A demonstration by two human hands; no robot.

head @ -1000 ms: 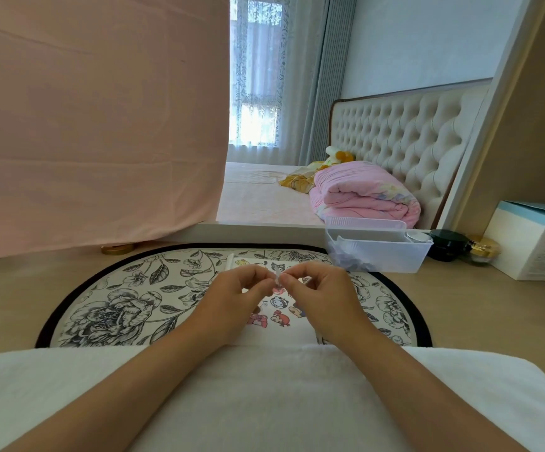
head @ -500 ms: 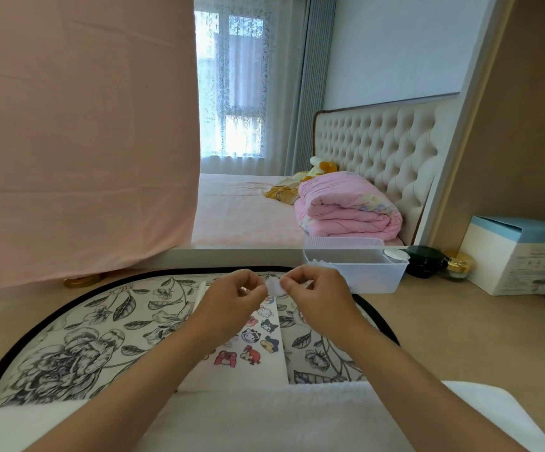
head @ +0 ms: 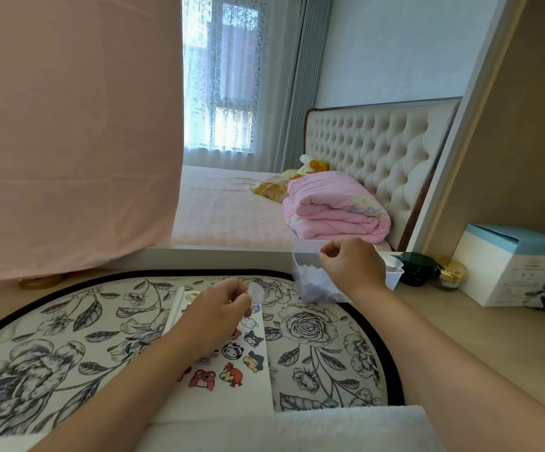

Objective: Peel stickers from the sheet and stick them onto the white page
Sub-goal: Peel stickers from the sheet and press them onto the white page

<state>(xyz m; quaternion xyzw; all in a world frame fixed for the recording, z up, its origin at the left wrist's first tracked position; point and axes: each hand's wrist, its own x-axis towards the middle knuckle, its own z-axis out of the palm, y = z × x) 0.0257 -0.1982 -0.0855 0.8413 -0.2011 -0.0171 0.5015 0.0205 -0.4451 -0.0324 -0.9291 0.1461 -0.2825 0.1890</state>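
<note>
Sticker (head: 255,292) pinched in left hand (head: 219,308) grip, just above white page (head: 228,402) on floral mat (head: 69,337). Right hand (head: 349,265) over clear bin (head: 394,279) holding white scraps (head: 310,285); fingers curled, can't tell what that grip holds.

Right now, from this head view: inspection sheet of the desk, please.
Surface: light wooden desk, round black-and-white floral mat, white towel at near edge.
Job's things: white page on mat, cartoon stickers on it; small translucent piece.
Clutter: clear plastic bin of paper bits, dark green jar, gold-lidded jar, white-and-blue box.
Grippers: left hand pinches the piece; right hand curled above bin, hold unclear.
Cables: nothing seen.
Surroundings: pink hanging cloth, bed with folded pink quilt, curtained window.
</note>
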